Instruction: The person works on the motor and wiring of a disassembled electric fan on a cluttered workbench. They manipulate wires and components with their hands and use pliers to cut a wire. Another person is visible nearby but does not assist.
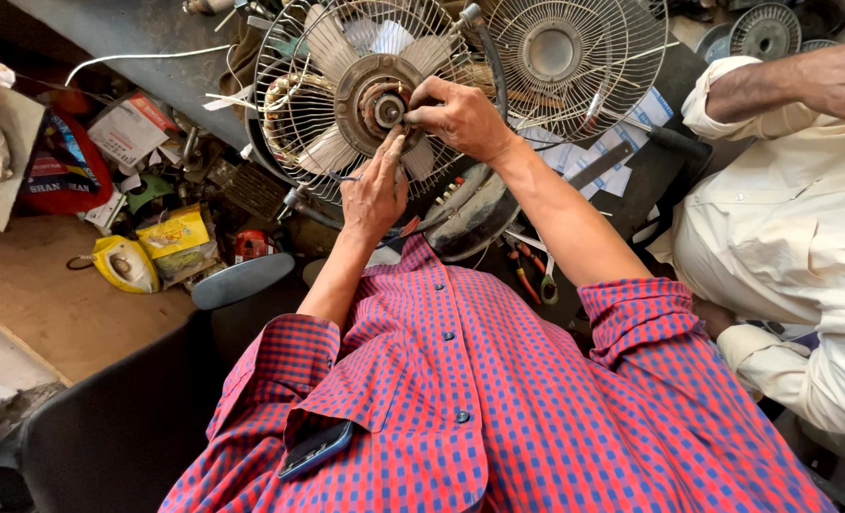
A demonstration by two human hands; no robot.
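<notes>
Right hand (460, 119) pinches the hub (382, 106); left hand (375, 185) steadies it, apparently pinching a thin tool. Blades (332, 47) flex: grip the rigid hub.

left of the left hand (373, 193), the bench (42, 304) of bare brown board carries a yellow packet (172, 233), a yellow pouch (124, 263) and a red bag (61, 171). right of the right hand (460, 119), white papers (622, 161) lie under a wire guard (575, 57).
</notes>
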